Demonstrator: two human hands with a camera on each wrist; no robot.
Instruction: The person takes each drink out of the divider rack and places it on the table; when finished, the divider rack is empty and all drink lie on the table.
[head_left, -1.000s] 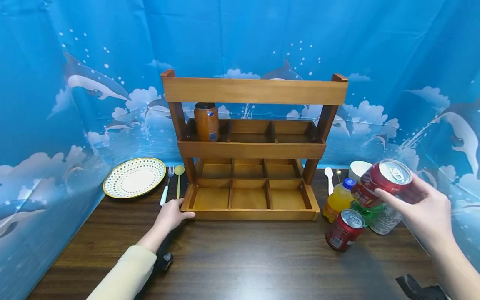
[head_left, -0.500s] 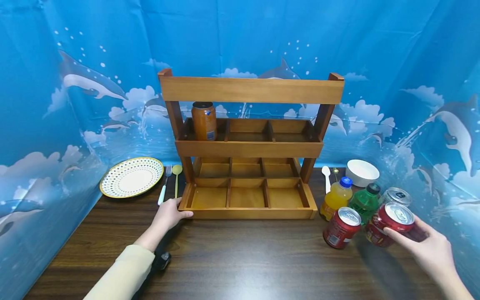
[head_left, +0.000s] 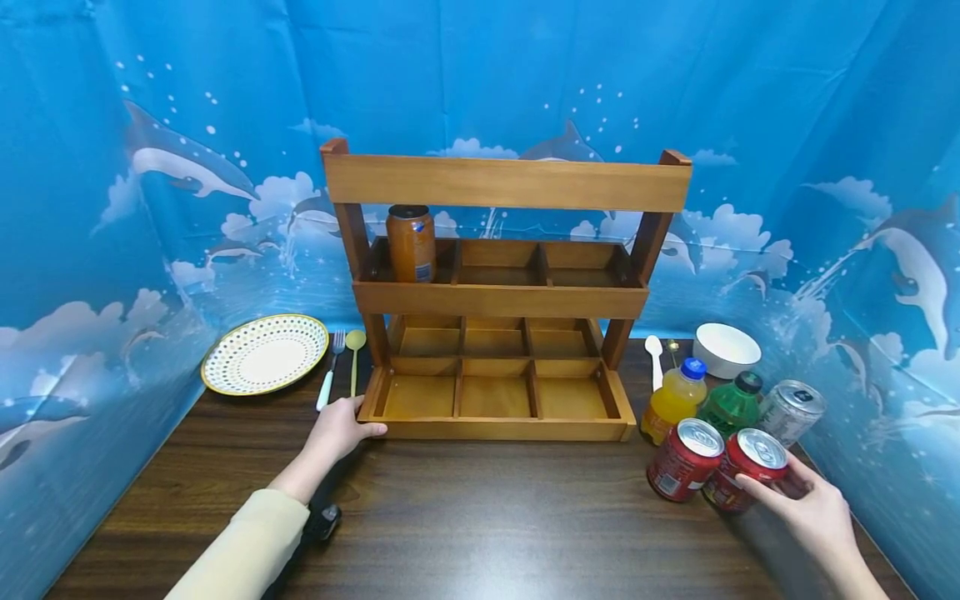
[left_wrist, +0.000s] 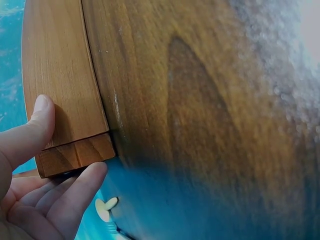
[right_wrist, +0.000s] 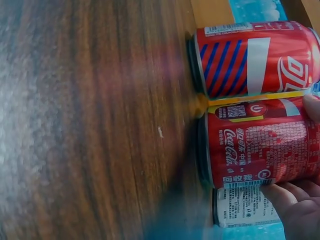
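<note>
My left hand [head_left: 341,432] grips the front left corner of a wooden tiered rack [head_left: 510,429]. In the left wrist view its thumb lies on the front board [left_wrist: 62,75], with fingers around the end. My right hand [head_left: 813,508] holds a red Coca-Cola can [right_wrist: 250,145] upright, thumb on one side and fingers on the other. Close beside it stands another red cola can [head_left: 682,467]. Behind these two are an orange drink bottle [head_left: 673,400] with a blue cap, a green bottle [head_left: 731,408] and a silver can [head_left: 791,412].
An orange can [head_left: 411,246] stands in the rack's upper left compartment. Left of the rack are a patterned plate [head_left: 262,357], a fork [head_left: 330,375] and a yellow-green spoon [head_left: 356,354]. A white spoon [head_left: 656,358] and white bowl [head_left: 726,350] are at the back right.
My right hand has lowered the cola can from above the bottles toward the table, then shifted it left beside the other red can. My left hand keeps its grip on the rack.
</note>
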